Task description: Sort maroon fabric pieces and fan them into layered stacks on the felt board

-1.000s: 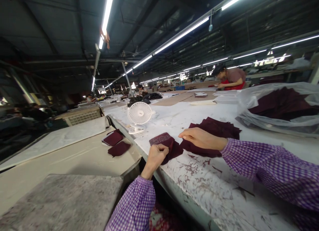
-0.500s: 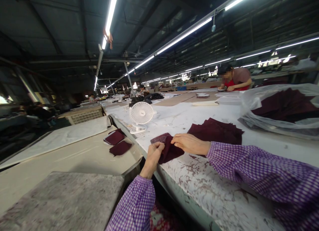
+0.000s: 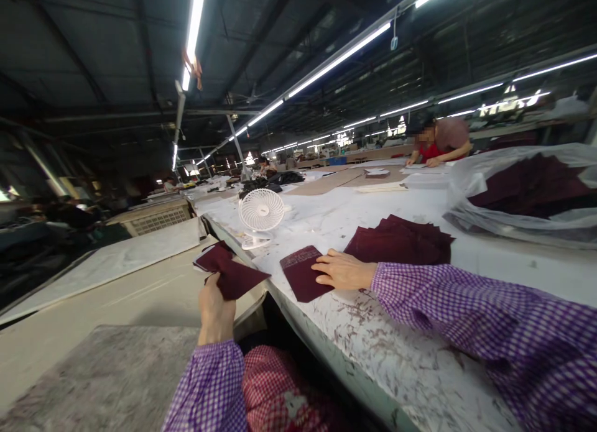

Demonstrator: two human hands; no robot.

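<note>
A maroon fabric piece (image 3: 242, 276) is gripped at its near edge by my left hand (image 3: 217, 307), over the beige surface at the left. Under and behind it lies another maroon piece with a pale edge (image 3: 205, 257). On the white table, my right hand (image 3: 342, 270) rests with fingers stretched on a flat maroon fabric piece (image 3: 301, 276) that has a greyish speckled strip at its far end. Just beyond that hand, a fanned stack of maroon fabric pieces (image 3: 401, 240) lies on the table.
A small white fan (image 3: 261, 211) stands near the table's left edge. At the right sits a clear plastic bag (image 3: 459, 199) with maroon fabric. A co-worker (image 3: 448, 140) leans over the far side of the white table (image 3: 321, 211). A gap separates this table from the beige surface (image 3: 153, 283).
My left hand has moved left from the white table, carrying a maroon piece to the beige surface. My right hand has flattened from a pinch onto the piece beneath it.
</note>
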